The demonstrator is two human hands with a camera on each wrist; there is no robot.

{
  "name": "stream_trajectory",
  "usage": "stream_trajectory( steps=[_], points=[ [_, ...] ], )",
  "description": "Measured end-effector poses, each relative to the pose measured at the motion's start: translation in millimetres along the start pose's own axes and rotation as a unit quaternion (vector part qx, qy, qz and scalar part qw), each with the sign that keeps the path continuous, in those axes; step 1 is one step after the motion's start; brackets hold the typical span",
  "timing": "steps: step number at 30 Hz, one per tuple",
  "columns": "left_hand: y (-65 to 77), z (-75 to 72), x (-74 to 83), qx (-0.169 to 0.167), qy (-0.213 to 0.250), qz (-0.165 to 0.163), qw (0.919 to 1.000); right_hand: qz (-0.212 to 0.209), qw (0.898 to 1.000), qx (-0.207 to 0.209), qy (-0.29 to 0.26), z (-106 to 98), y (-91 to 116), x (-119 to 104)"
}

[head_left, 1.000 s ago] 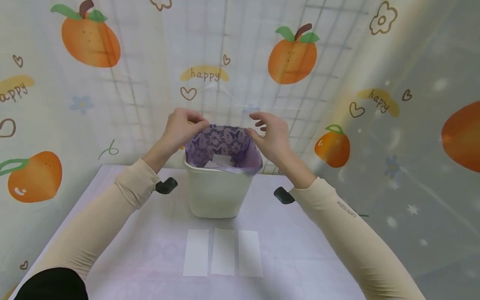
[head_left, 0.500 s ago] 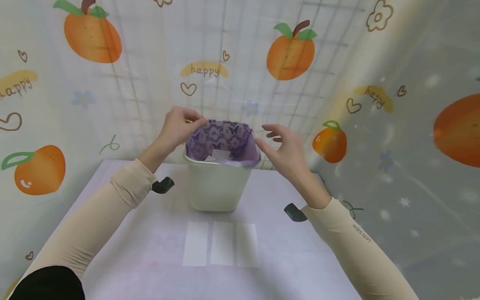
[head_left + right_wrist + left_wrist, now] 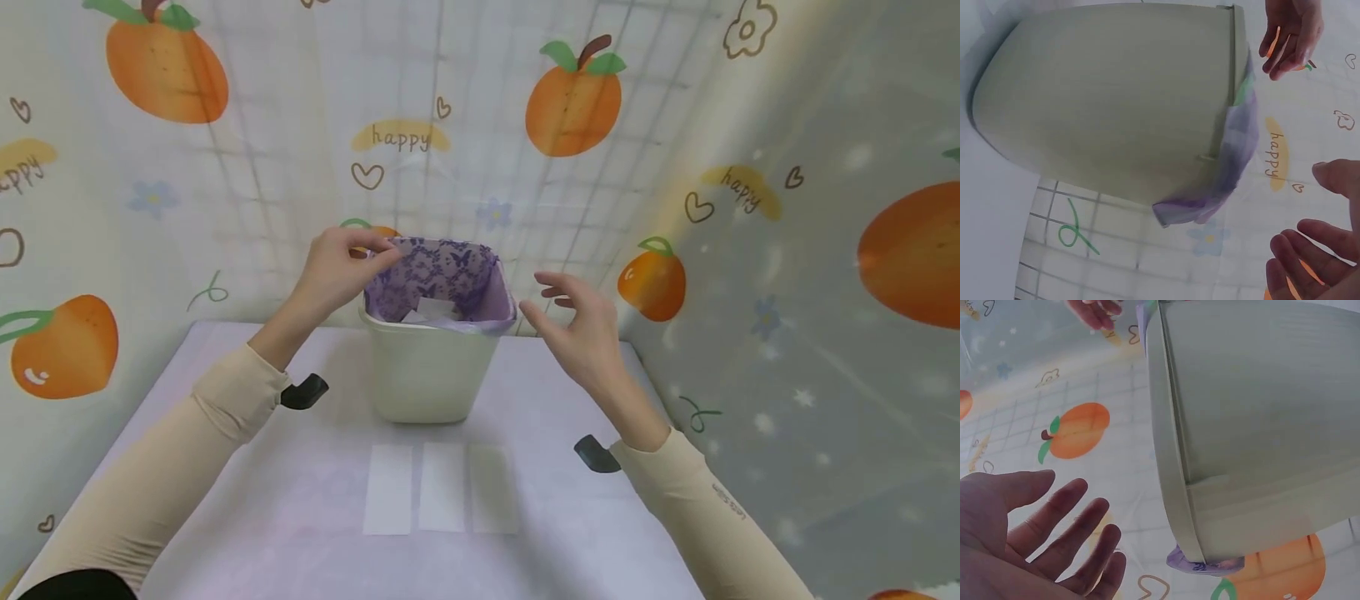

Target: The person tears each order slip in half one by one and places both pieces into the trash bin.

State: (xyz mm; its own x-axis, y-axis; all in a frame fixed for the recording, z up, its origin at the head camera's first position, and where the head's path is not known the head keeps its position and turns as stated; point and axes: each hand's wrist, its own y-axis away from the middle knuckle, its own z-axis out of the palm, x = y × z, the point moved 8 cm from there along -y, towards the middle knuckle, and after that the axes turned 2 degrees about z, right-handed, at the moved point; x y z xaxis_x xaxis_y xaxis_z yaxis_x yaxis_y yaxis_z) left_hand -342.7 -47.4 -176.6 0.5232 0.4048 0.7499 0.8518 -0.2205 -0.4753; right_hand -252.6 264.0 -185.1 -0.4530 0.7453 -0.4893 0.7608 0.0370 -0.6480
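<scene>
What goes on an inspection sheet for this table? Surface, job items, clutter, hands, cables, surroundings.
Surface: pale lilac table.
Job's things: upright pale bin, purple patterned liner folded over parts of its rim, white scraps inside; three white strips side by side in front.
Clutter: dark shape cut off at head view's lower-left edge, unidentifiable.
Left hand: open beside bin, apart from it, holding nothing.
Right hand: same, other side.
Cables: nothing seen.
Surroundings: fruit-print sheeting.

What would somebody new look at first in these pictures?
Probably the bright purple liner in the pale bin, with the left hand and right hand raised on either side. Next, perhaps, the big printed oranges on the sheet behind. Then the three white slips lying in a row on the table, in front of the bin.
</scene>
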Motion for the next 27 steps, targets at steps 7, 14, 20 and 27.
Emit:
stream_trajectory(
  steps=[7, 14, 20, 27],
  points=[
    [0.6, -0.5, -0.6, -0.020, 0.022, 0.005, 0.9995, 0.018, 1.000, 0.014, 0.010, 0, 12, 15],
    [2.0, -3.6, -5.0, -0.022, 0.036, 0.006, 0.9991, -0.006, 1.000, 0.013, 0.014, 10, 17, 18],
    [9.9, -5.2, -11.6, -0.009, 0.033, 0.027, 0.9990, -0.013, 1.000, 0.014, 0.013, 19, 24, 19],
    [12.5, -5.9, -16.1, 0.004, 0.024, 0.044, 0.9988, 0.004, 1.000, 0.016, 0.021, 22, 25, 22]
  ],
)
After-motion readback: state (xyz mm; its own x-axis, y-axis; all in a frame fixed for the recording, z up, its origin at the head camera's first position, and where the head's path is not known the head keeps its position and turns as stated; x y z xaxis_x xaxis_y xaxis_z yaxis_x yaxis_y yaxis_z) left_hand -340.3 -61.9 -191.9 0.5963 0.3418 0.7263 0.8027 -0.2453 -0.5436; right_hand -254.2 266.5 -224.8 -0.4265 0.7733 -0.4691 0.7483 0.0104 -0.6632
